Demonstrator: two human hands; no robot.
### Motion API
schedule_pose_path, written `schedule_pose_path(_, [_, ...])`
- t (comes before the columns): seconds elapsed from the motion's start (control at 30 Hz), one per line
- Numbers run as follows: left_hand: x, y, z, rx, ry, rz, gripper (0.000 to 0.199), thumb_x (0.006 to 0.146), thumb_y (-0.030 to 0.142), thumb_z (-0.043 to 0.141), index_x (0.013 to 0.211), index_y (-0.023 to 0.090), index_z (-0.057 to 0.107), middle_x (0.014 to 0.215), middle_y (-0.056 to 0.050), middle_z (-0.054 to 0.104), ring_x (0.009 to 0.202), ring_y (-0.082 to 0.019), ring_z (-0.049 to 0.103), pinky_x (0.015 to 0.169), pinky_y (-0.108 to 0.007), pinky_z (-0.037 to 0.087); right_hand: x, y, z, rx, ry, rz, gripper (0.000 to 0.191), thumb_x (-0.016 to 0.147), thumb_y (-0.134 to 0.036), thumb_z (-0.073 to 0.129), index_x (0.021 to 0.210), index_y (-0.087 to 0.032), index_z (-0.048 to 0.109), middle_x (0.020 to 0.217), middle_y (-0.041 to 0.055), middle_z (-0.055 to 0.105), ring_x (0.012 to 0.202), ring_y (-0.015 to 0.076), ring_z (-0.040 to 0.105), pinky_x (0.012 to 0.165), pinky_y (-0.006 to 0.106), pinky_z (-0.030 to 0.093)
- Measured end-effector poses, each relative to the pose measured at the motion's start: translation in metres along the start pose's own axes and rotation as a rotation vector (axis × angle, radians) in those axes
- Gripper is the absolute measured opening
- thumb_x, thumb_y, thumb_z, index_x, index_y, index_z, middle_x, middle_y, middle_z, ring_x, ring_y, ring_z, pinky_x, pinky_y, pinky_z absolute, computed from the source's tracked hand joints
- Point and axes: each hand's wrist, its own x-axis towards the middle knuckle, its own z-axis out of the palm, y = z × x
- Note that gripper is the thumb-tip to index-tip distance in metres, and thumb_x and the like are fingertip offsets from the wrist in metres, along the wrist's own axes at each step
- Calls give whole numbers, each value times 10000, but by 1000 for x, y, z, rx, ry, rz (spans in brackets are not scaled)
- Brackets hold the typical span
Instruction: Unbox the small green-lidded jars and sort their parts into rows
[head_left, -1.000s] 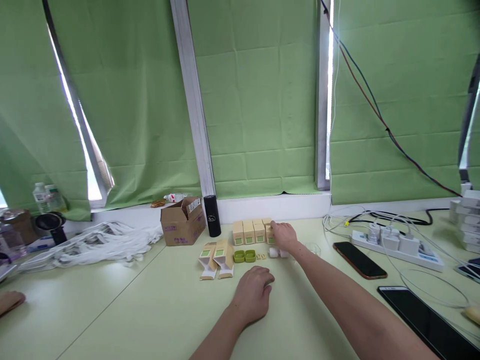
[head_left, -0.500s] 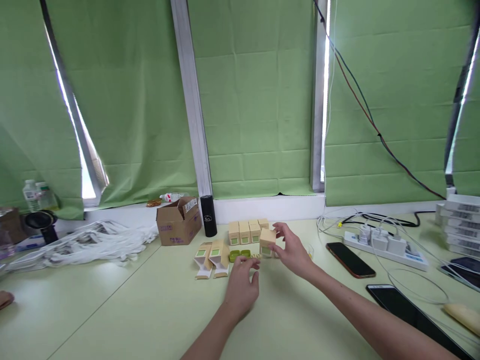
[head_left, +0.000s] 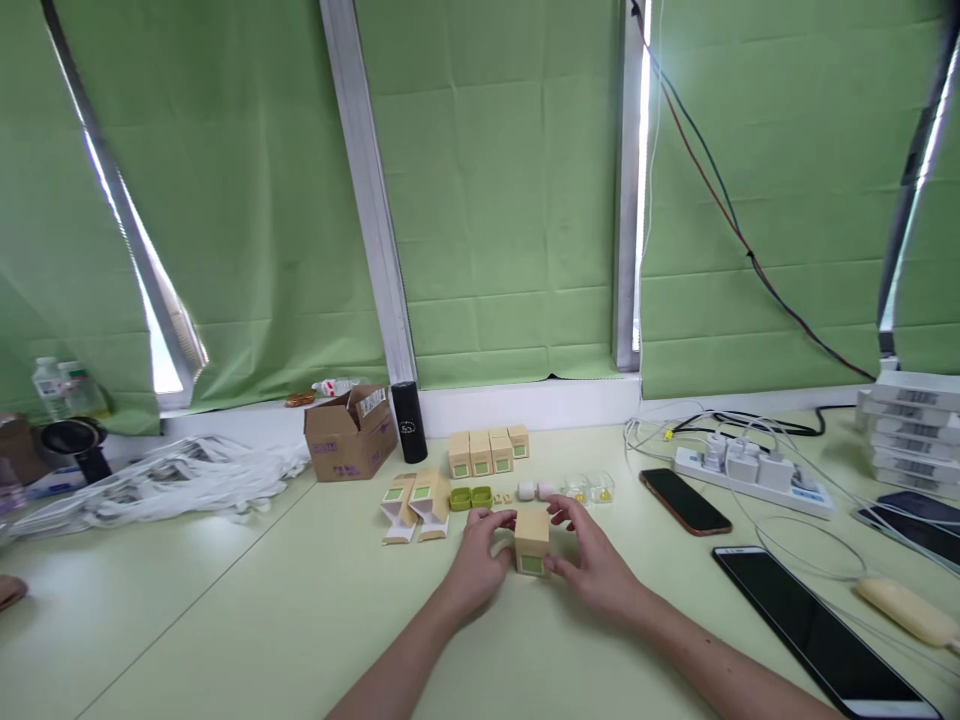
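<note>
I see the small beige box [head_left: 532, 540] upright on the table [head_left: 225, 610], between the two hands, with its green window turned to the near side. The left hand [head_left: 474, 570] is curved at its left side and the right hand [head_left: 592, 572] at its right side; both have the thumb and fingers moderately apart. I cannot tell whether the fingertips press on the box or only rest beside it. I suppose that it is framed from both sides so that it does not tip. Just behind lies a short line: two open cartons [head_left: 422, 500], two green tubs [head_left: 481, 497], tiny pale pieces [head_left: 508, 498], two whitish blocks [head_left: 527, 491] and clear domed pieces [head_left: 601, 487]. It seems to me they are grouped by kind, so each one can be found easily. Behind this line, four closed cartons [head_left: 480, 453] stand in a row, windows forward, probably to save space. Farther out, the brown cardboard box [head_left: 341, 442] and the black cylinder [head_left: 409, 425] stand to the left, and the power strip [head_left: 757, 485] and a phone [head_left: 686, 501] lie to the right.
</note>
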Motion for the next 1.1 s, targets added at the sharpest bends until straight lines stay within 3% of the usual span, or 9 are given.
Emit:
schedule_pose_path(0.23, [0,-4,0,19,-8,5,476,756,98,604,1208,200,712,1239,-108,593,1241,-260,563,1146,-410,424,2,-3,-8,-103,-38,30,561,831,-261,618,1370,-267,461,1135,59,639,1051,247,610,894,376,491])
schedule_pose_path(0.37, [2,-5,-3,81,73,-14,362,713,35,518,942,199,746,1119,-82,621,1155,-250,593,1118,-423,432,6,3,-8,-311,-25,209,279,915,-221,537,1188,-271,563,859,-5,697,799,203,644,673,283,401])
schedule_pose_path(0.5, [4,-3,-6,149,139,-80,288,713,21,494,783,192,714,1054,-78,610,1079,-248,609,1074,-444,453,8,7,-10,-444,-30,279,130,933,-180,552,981,-266,637,809,0,733,764,195,650,616,261,310])
schedule_pose_path(0.7, [3,-4,-5,129,137,-11,292,747,19,513,853,201,714,1011,-73,622,1005,-232,625,993,-403,509,8,-1,-13,-439,-42,260,153,895,-141,566,893,-257,666,861,3,746,790,193,663,628,256,336])
schedule_pose_path(0.77, [3,-4,-4,138,138,-7,285,759,29,519,865,204,718,1016,-75,625,1020,-236,623,995,-403,511,8,-2,-13,-434,-34,221,207,887,-116,547,945,-258,686,914,13,746,823,194,665,654,261,372])
schedule_pose_path(0.97, [4,-5,-5,175,145,0,313,770,29,518,938,205,714,978,-78,669,1079,-258,611,1030,-429,489,9,6,-11,-490,-74,127,539,886,-22,440,1341,-228,642,1073,77,733,1047,237,651,868,312,450])
schedule_pose_path(1.1, [1,-4,-6,174,105,-13,461,763,54,564,1177,230,665,1142,-84,674,1244,-273,543,1133,-469,407,9,12,-10,-509,-114,138,452,888,-58,481,1271,-199,676,1067,89,736,1031,252,653,901,336,449])
